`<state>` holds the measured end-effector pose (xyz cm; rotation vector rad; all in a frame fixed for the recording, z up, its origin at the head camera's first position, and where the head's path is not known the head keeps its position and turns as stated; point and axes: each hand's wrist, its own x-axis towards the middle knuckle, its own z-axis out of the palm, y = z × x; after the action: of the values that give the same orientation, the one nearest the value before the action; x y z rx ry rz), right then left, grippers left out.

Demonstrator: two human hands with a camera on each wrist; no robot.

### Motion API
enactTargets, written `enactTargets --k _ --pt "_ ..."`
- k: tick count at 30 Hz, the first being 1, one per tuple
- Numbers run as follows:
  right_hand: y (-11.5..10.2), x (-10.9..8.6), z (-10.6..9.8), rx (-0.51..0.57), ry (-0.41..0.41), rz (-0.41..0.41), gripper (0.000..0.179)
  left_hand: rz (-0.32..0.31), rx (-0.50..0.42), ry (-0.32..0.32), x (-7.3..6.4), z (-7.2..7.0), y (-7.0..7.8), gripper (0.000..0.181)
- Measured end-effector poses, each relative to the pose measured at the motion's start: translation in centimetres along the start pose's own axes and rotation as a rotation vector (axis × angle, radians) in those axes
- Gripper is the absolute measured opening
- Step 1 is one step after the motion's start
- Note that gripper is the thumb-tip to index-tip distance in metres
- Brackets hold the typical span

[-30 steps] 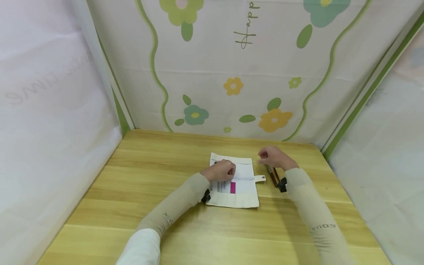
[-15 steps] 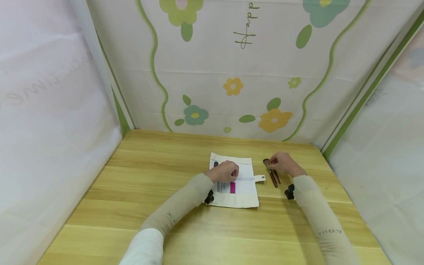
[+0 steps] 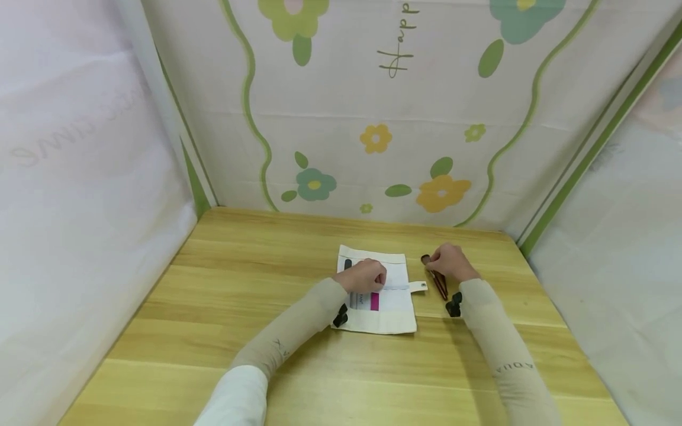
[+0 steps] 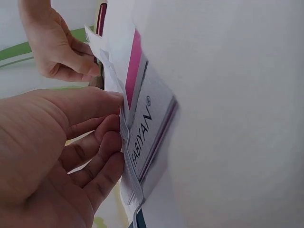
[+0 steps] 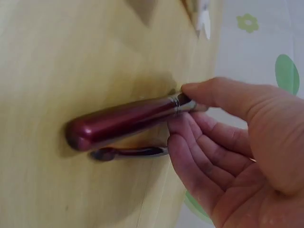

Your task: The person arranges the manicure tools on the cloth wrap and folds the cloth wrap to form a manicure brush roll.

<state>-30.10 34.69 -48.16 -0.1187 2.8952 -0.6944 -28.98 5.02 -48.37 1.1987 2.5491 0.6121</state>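
Observation:
An opened-out white fabric pouch (image 3: 373, 322) lies on the table, its snap strap (image 3: 418, 287) pointing right. My left hand (image 3: 367, 276) pinches the edge of its clear pocket between thumb and fingers. Behind the clear layer sits a flat item (image 4: 149, 118) printed "FABIYAN", with a magenta patch. To the right of the pouch, my right hand (image 3: 450, 261) holds a makeup brush (image 5: 128, 121) by its silver collar, thumb on one side and fingers on the other. Its glossy handle is dark red. A second, thinner dark red brush (image 5: 133, 152) lies close beside it.
The pale wooden table (image 3: 224, 331) meets a white flowered cloth wall (image 3: 325, 148) at the back. More cloth walls stand at left and right. A dark rounded item (image 3: 348, 264) shows at the pouch's upper left.
My right hand has come down from above the brushes and taken hold of one, whose handle has swung slightly. My left hand has shifted a little right along the pouch.

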Motion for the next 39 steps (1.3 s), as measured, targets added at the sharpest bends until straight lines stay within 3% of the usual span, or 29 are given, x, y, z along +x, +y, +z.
enactTargets --k 5,10,17,25,29,39 --pt "-0.7 0.4 -0.2 0.062 0.004 0.061 0.032 -0.001 -0.011 -0.007 0.1 0.0 0.1 0.013" --pt "-2.5 0.7 -0.1 0.139 0.026 0.064 0.032 -0.044 -0.016 -0.013 0.2 0.1 0.1 0.012" --pt "-5.7 0.9 0.5 0.159 0.121 0.051 0.027 -0.053 -0.002 -0.008 0.7 0.3 0.1 0.016" --pt "-8.8 2.6 1.0 0.256 0.238 0.031 0.032 -0.056 -0.006 -0.003 0.7 0.5 0.1 0.018" --pt "-10.0 2.9 1.6 0.322 0.306 0.06 0.03 -0.053 -0.018 -0.004 0.6 0.6 0.0 0.016" --pt "-10.6 3.5 4.5 0.379 0.326 0.131 0.023 -0.042 -0.025 0.01 0.7 0.7 -0.4 0.017"
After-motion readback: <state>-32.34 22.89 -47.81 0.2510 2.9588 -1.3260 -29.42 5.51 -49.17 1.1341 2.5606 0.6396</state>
